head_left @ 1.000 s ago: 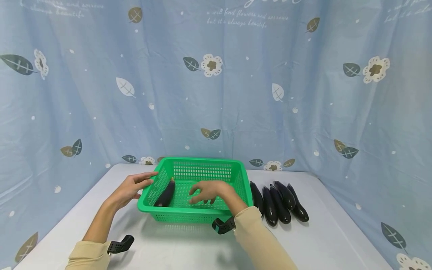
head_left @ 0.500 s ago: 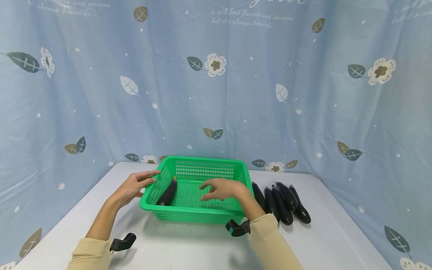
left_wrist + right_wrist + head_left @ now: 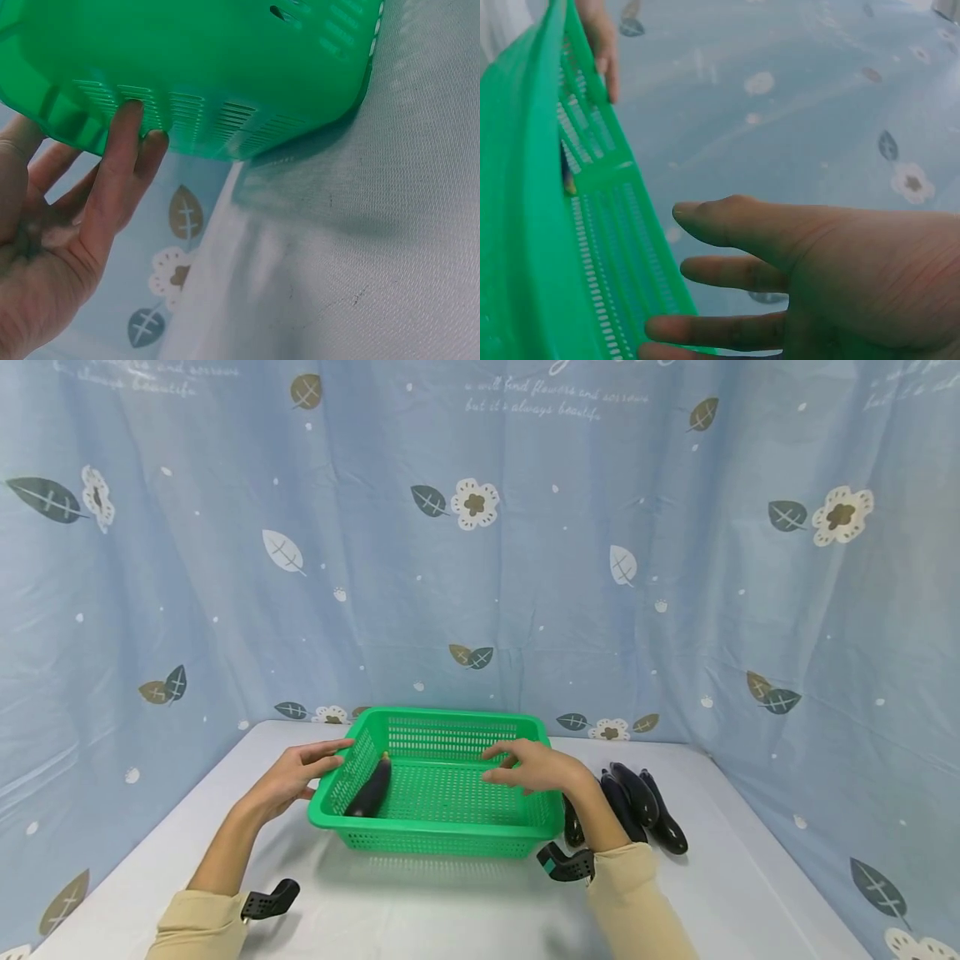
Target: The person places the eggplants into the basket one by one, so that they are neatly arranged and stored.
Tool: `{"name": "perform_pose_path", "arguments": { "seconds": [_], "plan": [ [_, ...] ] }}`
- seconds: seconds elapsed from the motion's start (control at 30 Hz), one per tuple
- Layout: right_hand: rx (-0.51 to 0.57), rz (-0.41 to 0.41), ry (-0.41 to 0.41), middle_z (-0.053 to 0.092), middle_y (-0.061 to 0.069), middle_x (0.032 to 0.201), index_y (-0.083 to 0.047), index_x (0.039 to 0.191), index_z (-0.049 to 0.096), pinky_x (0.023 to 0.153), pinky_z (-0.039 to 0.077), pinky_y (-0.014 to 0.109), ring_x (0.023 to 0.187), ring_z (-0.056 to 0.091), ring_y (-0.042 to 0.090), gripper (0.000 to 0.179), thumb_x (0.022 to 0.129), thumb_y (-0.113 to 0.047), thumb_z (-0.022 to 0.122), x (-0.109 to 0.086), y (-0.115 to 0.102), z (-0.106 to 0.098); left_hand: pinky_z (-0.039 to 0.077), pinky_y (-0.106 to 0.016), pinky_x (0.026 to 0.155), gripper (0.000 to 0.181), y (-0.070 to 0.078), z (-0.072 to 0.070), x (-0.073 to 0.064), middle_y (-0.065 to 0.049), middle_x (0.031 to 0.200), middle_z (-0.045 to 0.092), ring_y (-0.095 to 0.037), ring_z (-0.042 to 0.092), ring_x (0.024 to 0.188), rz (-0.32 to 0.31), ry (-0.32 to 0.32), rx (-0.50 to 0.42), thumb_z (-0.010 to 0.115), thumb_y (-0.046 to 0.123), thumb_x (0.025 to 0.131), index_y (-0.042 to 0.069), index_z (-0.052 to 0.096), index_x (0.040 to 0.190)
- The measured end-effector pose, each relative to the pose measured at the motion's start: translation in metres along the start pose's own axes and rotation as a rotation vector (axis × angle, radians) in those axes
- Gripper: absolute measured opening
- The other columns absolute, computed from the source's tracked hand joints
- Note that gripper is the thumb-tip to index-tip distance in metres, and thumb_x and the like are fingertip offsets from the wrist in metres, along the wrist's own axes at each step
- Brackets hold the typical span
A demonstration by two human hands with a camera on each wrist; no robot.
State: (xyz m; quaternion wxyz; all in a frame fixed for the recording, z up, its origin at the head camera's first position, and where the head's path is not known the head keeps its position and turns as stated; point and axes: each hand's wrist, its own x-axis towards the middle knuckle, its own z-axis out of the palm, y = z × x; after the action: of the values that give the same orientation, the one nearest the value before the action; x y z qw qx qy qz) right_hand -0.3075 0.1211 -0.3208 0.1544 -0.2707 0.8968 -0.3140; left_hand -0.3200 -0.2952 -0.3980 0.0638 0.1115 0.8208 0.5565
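Note:
A green plastic basket [image 3: 435, 829] with slotted walls stands in the middle of the table, with one dark eggplant [image 3: 370, 789] lying inside along its left side. My left hand [image 3: 288, 781] grips the basket's left rim. In the left wrist view, fingers [image 3: 120, 150] touch the outer wall, while one digit goes out of sight behind the rim. Over the basket's right end hovers my right hand [image 3: 536, 766], holding nothing, its fingers spread and loosely bent. Right of the basket lie several more eggplants [image 3: 636, 793], partly hidden by the right forearm.
The white table [image 3: 360, 902] ends at the back against a blue curtain [image 3: 480, 585] printed with leaves and flowers. A black wrist device [image 3: 270, 900] sits at the left cuff, another device [image 3: 566, 862] at the right one.
My right hand has moved right, from above the basket's middle to its right end, and its forearm now covers part of the eggplant pile. The left hand stays at the rim.

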Motion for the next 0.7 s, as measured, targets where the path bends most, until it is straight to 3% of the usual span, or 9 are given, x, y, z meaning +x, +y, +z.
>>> {"name": "perform_pose_path", "arguments": {
  "seconds": [0.1,0.33,0.5,0.7],
  "plan": [
    [0.060,0.005,0.011,0.064,0.015,0.125,-0.016,0.139,0.054,0.076,0.059,0.048,0.101,0.067,0.030,0.046,0.097,-0.034,0.063,-0.004,0.008,-0.007,0.051,-0.060,0.094,0.059,-0.002,-0.001,0.000,-0.017,0.161,0.028,-0.049,0.024,0.146,-0.008,0.006,-0.009,0.057,0.041,0.099,0.016,0.042,0.150],
    [0.056,-0.002,0.056,0.065,0.013,0.124,-0.017,0.138,0.054,0.074,0.059,0.040,0.097,0.068,0.020,0.047,0.097,-0.038,0.062,-0.014,0.017,-0.014,0.051,-0.060,0.094,0.060,-0.001,0.000,-0.002,-0.017,0.161,0.027,-0.049,0.023,0.146,-0.004,0.003,-0.002,0.057,0.042,0.099,0.016,0.042,0.150],
    [0.064,-0.031,0.083,0.064,0.015,0.124,-0.015,0.138,0.054,0.070,0.058,0.035,0.098,0.068,0.021,0.046,0.098,-0.037,0.060,-0.022,0.025,-0.018,0.052,-0.058,0.093,0.061,0.001,0.000,-0.003,-0.019,0.161,0.025,-0.050,0.022,0.146,0.006,-0.010,-0.012,0.057,0.040,0.099,0.014,0.040,0.151],
    [0.073,-0.050,0.120,0.062,0.019,0.125,-0.013,0.139,0.053,0.071,0.058,0.036,0.103,0.067,0.036,0.046,0.099,-0.035,0.059,-0.033,0.034,-0.021,0.053,-0.058,0.092,0.061,0.003,0.000,-0.003,-0.019,0.161,0.024,-0.051,0.021,0.146,0.018,-0.015,-0.020,0.057,0.039,0.099,0.012,0.040,0.151]
  ]
}}
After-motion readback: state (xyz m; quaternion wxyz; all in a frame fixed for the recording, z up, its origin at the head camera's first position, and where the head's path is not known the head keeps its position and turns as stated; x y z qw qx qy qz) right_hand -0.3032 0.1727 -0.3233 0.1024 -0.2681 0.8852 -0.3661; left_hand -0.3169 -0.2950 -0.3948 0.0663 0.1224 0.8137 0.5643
